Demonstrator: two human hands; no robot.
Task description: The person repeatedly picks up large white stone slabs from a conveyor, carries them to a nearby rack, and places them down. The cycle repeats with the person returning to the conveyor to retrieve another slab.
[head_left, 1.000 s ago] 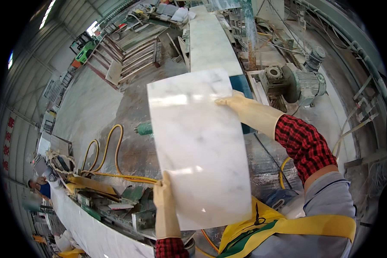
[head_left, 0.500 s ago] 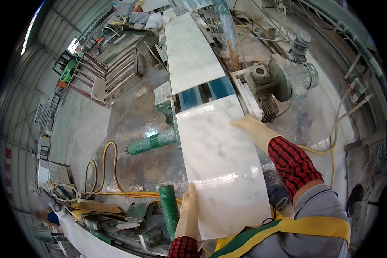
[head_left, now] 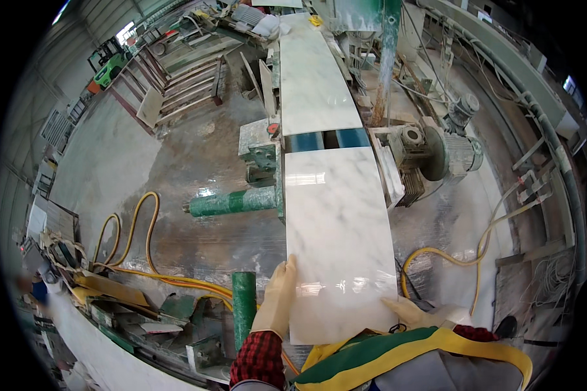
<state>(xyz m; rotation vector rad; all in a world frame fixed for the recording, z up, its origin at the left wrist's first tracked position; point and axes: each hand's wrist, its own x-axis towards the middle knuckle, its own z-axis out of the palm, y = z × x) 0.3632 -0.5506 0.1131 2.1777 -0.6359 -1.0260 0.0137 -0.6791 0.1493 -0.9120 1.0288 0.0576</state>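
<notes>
Your left hand (head_left: 277, 296) and right hand (head_left: 411, 314) hold the white slab (head_left: 340, 228) by its sides, its far end seemingly laid at the blue-belted conveyor's (head_left: 306, 142) near edge, its near end not yet released.

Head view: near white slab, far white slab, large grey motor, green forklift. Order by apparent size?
1. Near white slab
2. Far white slab
3. Large grey motor
4. Green forklift
Apparent size only; forklift stands well back.
</notes>
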